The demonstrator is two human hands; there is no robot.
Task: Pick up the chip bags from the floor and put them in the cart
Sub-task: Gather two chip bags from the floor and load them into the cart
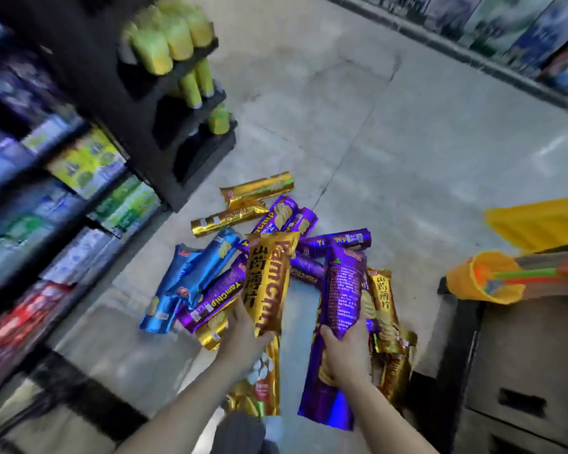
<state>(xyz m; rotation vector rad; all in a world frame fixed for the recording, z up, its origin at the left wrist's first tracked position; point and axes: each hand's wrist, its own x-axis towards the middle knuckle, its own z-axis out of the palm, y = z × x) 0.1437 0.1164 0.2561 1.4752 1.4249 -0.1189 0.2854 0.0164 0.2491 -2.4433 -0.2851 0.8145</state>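
The concrete floor [407, 142] carries a pile of chip bags [269, 221] by the shelving [63, 191]. The cart [522, 339] stands at the right. The left hand [243, 335] grips a gold bag [269, 283]; the right hand [345, 355] grips a purple bag [340, 290], both above the pile.

Gold chip bag [267, 283] in left hand [243, 339], purple chip bag [336, 309] in right hand [343, 353], above floor pile [230, 237].
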